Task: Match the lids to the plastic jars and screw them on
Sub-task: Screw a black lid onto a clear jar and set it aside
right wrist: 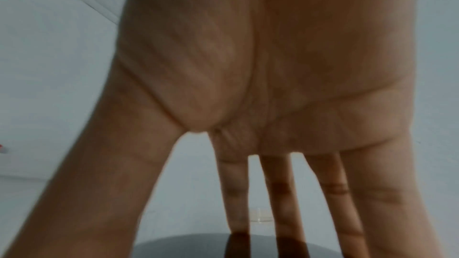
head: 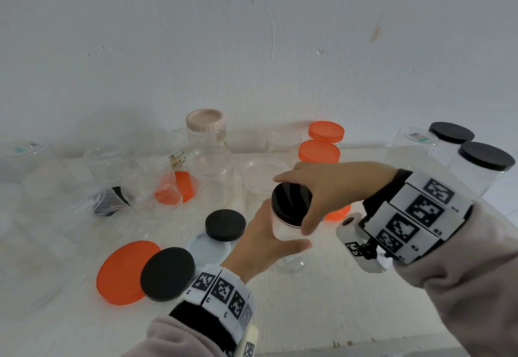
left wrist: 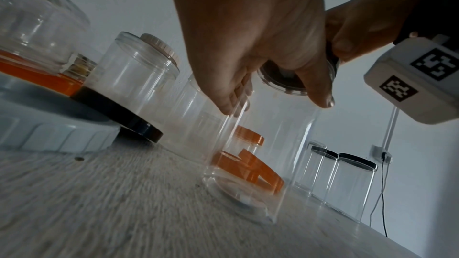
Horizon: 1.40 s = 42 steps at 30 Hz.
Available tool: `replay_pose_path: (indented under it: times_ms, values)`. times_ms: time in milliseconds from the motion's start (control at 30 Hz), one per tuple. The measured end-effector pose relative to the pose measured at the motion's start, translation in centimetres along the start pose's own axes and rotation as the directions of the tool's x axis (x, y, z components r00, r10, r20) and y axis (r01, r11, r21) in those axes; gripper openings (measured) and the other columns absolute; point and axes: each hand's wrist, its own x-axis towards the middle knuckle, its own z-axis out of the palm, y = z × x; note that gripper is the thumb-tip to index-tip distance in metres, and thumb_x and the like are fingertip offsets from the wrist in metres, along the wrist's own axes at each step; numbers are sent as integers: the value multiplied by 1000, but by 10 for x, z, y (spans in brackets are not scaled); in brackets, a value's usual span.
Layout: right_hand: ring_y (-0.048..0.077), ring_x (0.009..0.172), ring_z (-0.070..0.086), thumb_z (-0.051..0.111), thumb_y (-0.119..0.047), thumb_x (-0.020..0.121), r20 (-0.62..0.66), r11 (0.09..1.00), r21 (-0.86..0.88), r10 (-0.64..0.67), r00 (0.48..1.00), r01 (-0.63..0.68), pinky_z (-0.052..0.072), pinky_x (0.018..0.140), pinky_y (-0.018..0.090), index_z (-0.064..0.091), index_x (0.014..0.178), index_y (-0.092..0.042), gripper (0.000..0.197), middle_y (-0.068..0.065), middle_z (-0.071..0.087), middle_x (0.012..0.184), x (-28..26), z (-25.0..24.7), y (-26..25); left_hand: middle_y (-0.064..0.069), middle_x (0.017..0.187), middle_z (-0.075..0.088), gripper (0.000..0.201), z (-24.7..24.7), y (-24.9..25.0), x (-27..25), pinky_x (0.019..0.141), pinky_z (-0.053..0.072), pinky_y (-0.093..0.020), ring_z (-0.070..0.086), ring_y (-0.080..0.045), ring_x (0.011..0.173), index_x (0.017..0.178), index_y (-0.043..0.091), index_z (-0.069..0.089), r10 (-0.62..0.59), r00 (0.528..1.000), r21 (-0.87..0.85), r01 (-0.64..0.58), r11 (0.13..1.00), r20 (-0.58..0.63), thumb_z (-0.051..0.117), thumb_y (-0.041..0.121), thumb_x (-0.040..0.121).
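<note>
A clear plastic jar (head: 288, 244) stands upright near the middle of the white table (head: 322, 314). My left hand (head: 260, 240) grips its side, thumb in front. A black lid (head: 291, 202) sits on the jar's mouth. My right hand (head: 322, 188) comes from the right and holds that lid from above, thumb on the near edge and fingers over the far edge. In the left wrist view my left hand (left wrist: 248, 46) wraps the jar (left wrist: 261, 154), with the lid (left wrist: 283, 79) seen from below. In the right wrist view my right hand's fingers (right wrist: 280, 193) reach down to the black lid (right wrist: 174, 246).
Loose lids lie front left: two black (head: 225, 225) (head: 167, 273), one orange (head: 126, 272), one pale (head: 208, 247). Open clear jars (head: 210, 171) stand and lie at the back left. Orange-lidded jars (head: 319, 152) stand behind my hands, black-lidded jars (head: 486, 157) at the far right, a pink-lidded jar (head: 205, 121) by the wall.
</note>
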Motion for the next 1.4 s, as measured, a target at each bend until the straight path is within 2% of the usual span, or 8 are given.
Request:
replay_pose_path:
  times_ms: [167, 367, 533, 600, 833, 1100, 1233, 1400]
  values:
    - [10, 105, 53, 85, -53, 57, -96, 998, 13, -61, 993, 63, 49, 82, 25, 50, 128, -35, 82, -14, 52, 114, 3, -2, 1, 33, 123, 46, 84, 1, 1, 0, 80, 34, -5, 41, 19, 111, 128, 53, 26, -19, 1000, 14, 19, 1000, -7, 84, 42, 67]
    - [14, 60, 65, 71, -78, 52, -192, 997, -17, 75, 979, -79, 46, 44, 24, 57, 96, -18, 76, -3, 65, 83, 9, 11, -3, 25, 132, 47, 86, 0, 1, -1, 87, 35, -8, 43, 10, 120, 139, 41, 31, -2, 1000, -8, 2, 1000, 9, 83, 42, 69]
    - [12, 110, 46, 79, -57, 63, -20, 1000, -11, -3, 1000, 3, 47, 89, 30, 37, 139, -33, 90, -11, 44, 124, 5, 2, 1, 24, 132, 46, 87, 0, 2, -1, 86, 33, -5, 42, 11, 119, 136, 44, 28, -2, 1000, -6, 2, 1000, 0, 84, 38, 69]
    - [10, 115, 42, 82, -50, 63, -24, 999, -13, -42, 999, 42, 45, 94, 32, 34, 142, -39, 93, -14, 41, 123, 4, 0, 1, 23, 133, 46, 88, 1, 2, -1, 89, 32, -7, 42, 8, 121, 137, 43, 28, -1, 1000, -6, 1, 1000, 0, 84, 39, 69]
    - [11, 80, 56, 67, -80, 56, -259, 998, -42, 32, 965, -44, 46, 61, 25, 55, 101, -22, 74, -8, 56, 92, 8, 15, -1, 25, 132, 48, 87, 1, 1, -1, 88, 36, -10, 44, 9, 120, 138, 42, 31, -2, 1000, -19, 2, 1000, 1, 83, 42, 69]
    - [14, 111, 44, 77, -52, 67, -29, 997, -55, -48, 998, 46, 46, 87, 31, 29, 143, -38, 91, -10, 39, 120, 4, 7, -4, 24, 129, 49, 86, 1, 1, -1, 91, 36, -9, 44, 12, 117, 136, 41, 31, 5, 1000, -5, -6, 1000, -11, 84, 39, 68]
    - [13, 91, 54, 73, -68, 61, -134, 997, -81, -29, 991, 19, 50, 72, 28, 54, 114, -30, 69, -11, 51, 98, 7, 7, -6, 24, 131, 49, 89, 1, 0, -1, 97, 37, -15, 44, 7, 121, 139, 39, 31, 0, 1000, -27, 0, 1000, -2, 83, 41, 68]
    - [9, 73, 51, 61, -81, 61, -196, 988, -135, 52, 979, -80, 36, 55, 25, 48, 100, -23, 72, -6, 52, 89, 11, 15, -7, 28, 130, 48, 85, 1, 0, -2, 90, 36, -11, 43, 11, 119, 137, 44, 31, 3, 1000, -26, -3, 1000, -1, 83, 43, 69]
